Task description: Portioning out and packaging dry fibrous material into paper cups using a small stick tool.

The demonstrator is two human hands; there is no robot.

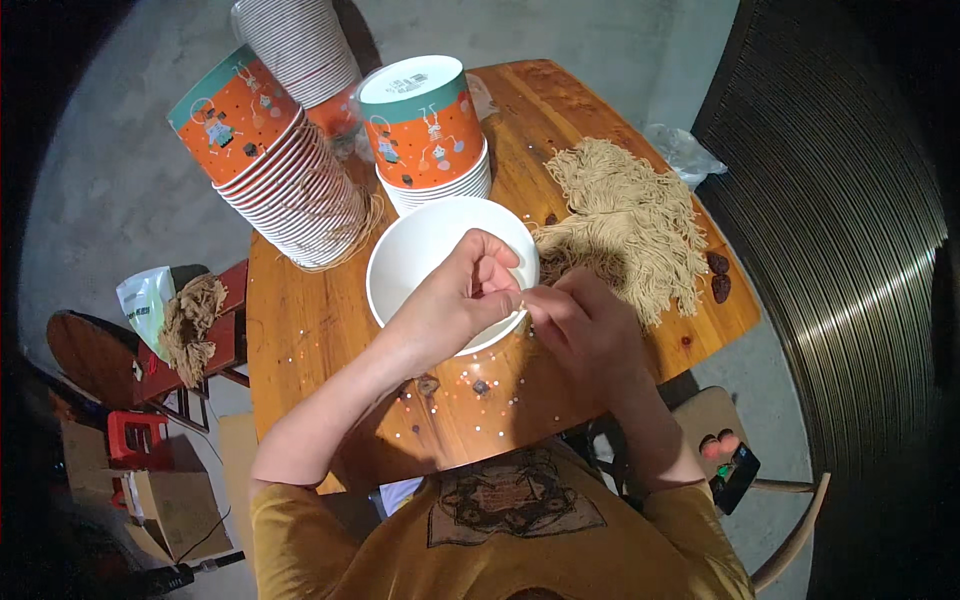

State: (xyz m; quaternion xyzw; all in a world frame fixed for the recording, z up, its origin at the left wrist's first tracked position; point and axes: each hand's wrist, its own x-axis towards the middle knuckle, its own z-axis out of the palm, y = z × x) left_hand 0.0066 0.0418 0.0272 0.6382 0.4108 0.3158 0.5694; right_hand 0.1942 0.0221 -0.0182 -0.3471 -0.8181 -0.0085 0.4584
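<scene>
My left hand (pixel 470 290) reaches over a white bowl (pixel 400 245), its thumb and a finger pinched together. Fingertip to fingertip with it, my right hand (pixel 590 325) is closed at the bowl's right rim. A tiny pale bit shows between the fingertips, too small to name. Just beyond my right hand lies a heap of beige string (pixel 640 225). Behind the bowl stands an upside-down stack of orange and green paper tubs (pixel 425 140). Another tub stack (pixel 285 185) leans at the left, with loose strings draped down its right side.
Small white and orange specks (pixel 480 385) dot the wooden table (pixel 310 370) near its front edge. Two dark wrinkled lumps (pixel 720 288) lie by the right edge. More pale stacked tubs (pixel 295 45) rise at the back left. A red stool (pixel 215 345) holds a tan string bundle (pixel 192 325).
</scene>
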